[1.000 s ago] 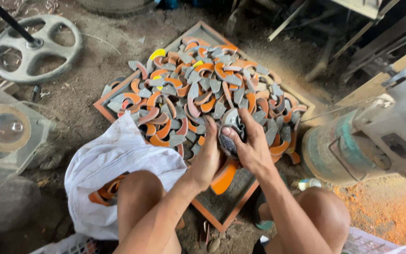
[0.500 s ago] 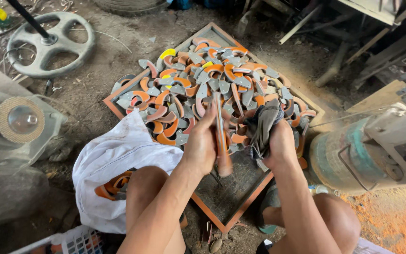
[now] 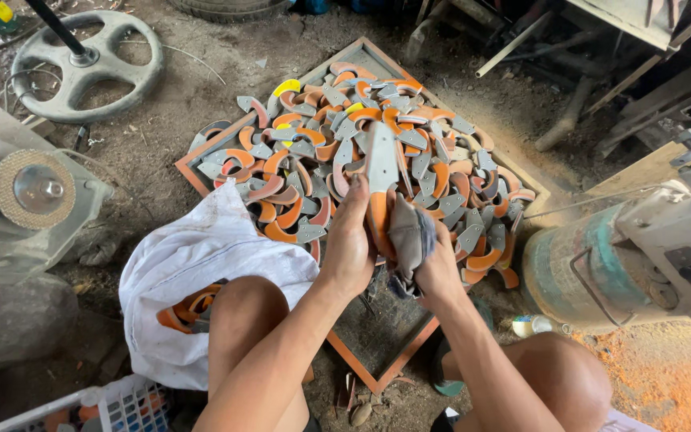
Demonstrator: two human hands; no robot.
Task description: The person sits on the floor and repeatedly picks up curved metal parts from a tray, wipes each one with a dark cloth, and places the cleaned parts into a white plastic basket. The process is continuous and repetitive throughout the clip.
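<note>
Orange-and-grey blade (image 3: 381, 172), perhaps grey cloth (image 3: 409, 232), white sack (image 3: 201, 256).

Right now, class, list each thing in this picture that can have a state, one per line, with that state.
left hand: closed around the curved piece
right hand: gripping the grey rag, pressed against the piece
curved piece: held upright, grey end up, orange end in the hands
grey rag: bunched
wooden tray: heaped with curved pieces
white sack: open, curved pieces inside
sanding disc: mounted; spinning cannot be told
</note>
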